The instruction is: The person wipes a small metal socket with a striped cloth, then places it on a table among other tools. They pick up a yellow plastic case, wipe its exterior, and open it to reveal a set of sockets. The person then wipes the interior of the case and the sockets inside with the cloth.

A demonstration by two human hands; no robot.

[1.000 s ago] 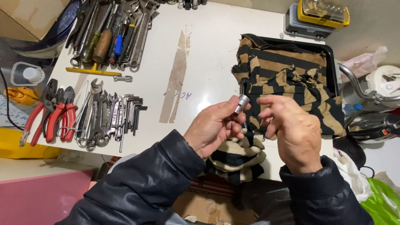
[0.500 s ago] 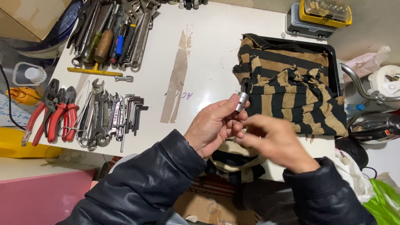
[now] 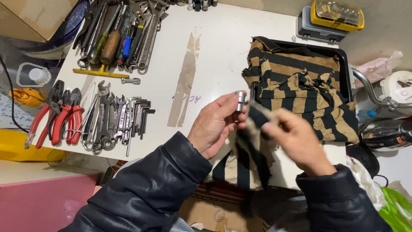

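Hands meet at frame centre: left hand (image 3: 216, 125) pinches a small chrome socket (image 3: 240, 101) while right hand (image 3: 296, 139) grips a striped rag (image 3: 246, 159), whose tug could flick the lightly held socket off the table (image 3: 214, 56).

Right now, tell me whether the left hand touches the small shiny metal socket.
Touching. The head view shows the left hand pinching the small shiny metal socket between its fingertips.

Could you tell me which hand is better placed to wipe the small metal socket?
Probably the right hand: it grips the striped rag beside the socket, which the left hand pinches upright.
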